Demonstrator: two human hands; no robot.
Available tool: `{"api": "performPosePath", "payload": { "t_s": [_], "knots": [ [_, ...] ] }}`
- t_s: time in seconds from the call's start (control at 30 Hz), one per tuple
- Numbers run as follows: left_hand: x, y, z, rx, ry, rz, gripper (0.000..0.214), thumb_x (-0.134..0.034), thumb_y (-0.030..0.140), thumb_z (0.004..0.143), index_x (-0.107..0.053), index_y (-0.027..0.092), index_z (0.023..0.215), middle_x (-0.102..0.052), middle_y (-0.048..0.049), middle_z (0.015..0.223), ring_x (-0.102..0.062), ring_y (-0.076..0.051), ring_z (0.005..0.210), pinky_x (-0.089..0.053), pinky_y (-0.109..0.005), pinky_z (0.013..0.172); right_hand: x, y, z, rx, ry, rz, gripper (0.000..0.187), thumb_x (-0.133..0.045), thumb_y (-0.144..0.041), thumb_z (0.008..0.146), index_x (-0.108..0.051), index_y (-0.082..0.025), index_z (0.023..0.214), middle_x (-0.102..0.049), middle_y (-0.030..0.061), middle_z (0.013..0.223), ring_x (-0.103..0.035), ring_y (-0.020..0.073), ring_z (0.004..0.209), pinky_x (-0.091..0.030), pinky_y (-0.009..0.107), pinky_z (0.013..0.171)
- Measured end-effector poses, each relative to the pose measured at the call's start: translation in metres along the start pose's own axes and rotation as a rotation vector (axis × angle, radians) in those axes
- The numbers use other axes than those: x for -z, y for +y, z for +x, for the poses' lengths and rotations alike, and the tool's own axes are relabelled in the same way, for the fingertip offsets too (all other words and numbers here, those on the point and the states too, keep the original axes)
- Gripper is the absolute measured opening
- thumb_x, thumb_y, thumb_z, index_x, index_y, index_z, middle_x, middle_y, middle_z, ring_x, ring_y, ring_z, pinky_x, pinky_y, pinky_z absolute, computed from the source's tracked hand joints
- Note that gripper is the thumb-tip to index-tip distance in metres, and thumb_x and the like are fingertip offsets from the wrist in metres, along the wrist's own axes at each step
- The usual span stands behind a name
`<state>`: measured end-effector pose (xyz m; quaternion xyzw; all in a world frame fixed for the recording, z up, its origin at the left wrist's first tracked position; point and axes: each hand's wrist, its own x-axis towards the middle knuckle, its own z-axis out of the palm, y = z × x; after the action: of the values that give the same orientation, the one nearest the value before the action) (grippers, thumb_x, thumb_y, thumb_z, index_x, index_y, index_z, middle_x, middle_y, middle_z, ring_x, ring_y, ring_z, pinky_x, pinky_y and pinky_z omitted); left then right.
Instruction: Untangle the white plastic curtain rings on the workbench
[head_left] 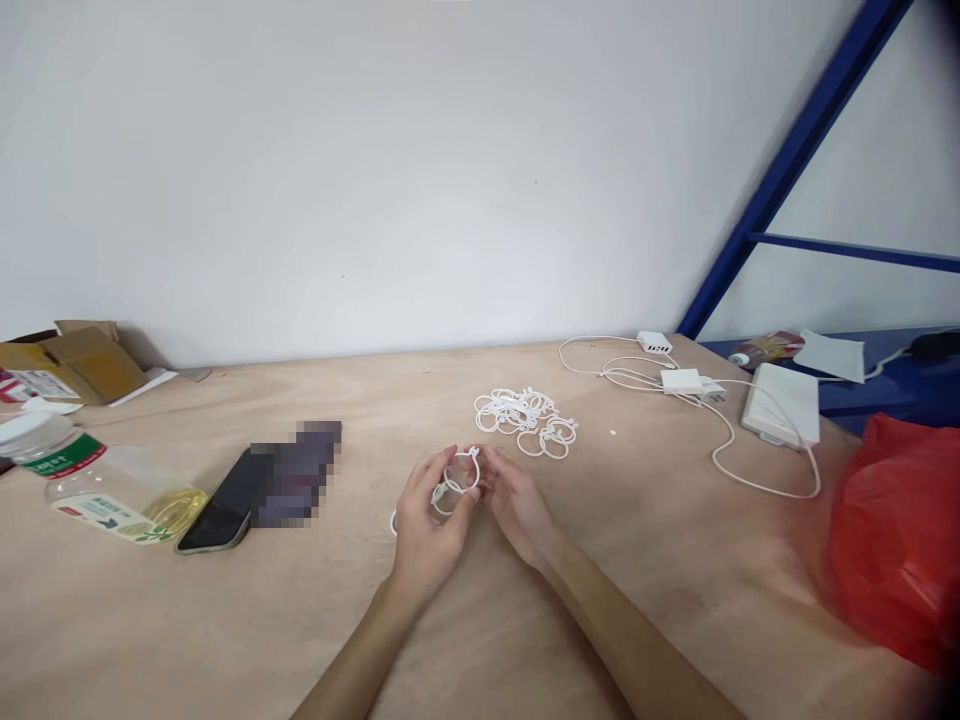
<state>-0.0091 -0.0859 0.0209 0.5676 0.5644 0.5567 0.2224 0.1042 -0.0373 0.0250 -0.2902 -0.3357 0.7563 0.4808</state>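
A white plastic ring (478,474) with a small knob-like clasp at its top is held upright between my two hands. The fingers and thumb of my left hand (429,525) are closed on its left and lower side. My right hand (525,510) pinches near the clasp on the right; its fingertips are partly hidden. More white rings (441,508) show behind and beside my left hand, partly covered by it. Just beyond my hands lies a loose pile of similar white rings (517,410) on the wooden table (465,640).
To the left are a clear plastic jar (112,490), a phone (217,510) and an open cardboard box (90,365). White cables with a charger (681,381) and a white box (782,405) lie at right. A red plastic bag (900,540) sits at the right edge.
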Motion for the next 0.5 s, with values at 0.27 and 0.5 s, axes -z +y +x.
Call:
{"api": "performPosePath", "payload": {
  "t_s": [0.27,0.5],
  "knots": [
    [-0.0048,0.0026,-0.0060,-0.034,0.060,0.096,0.044,-0.068,0.031,0.074,-0.060,0.019,0.115,-0.066,-0.0091,0.108,-0.062,-0.022,0.097,-0.050,-0.035,0.086,-0.0004,0.0011,-0.0011,-0.111,-0.061,0.196,0.016,-0.068,-0.032,0.075,-0.066,-0.018,0.080,-0.060,0.0002,0.071,-0.055,0.0123,0.068,-0.045,0.025,0.067],
    [-0.0040,0.0024,-0.0065,-0.200,0.092,0.087,0.036,-0.066,0.024,0.075,-0.063,0.018,0.110,-0.069,-0.0077,0.098,-0.065,-0.020,0.088,-0.053,-0.031,0.080,0.0004,0.0018,-0.0027,-0.193,-0.083,0.313,0.012,-0.069,-0.028,0.076,-0.066,-0.019,0.085,-0.059,-0.0020,0.070,-0.057,0.0109,0.069,-0.046,0.023,0.069]
  ]
}}
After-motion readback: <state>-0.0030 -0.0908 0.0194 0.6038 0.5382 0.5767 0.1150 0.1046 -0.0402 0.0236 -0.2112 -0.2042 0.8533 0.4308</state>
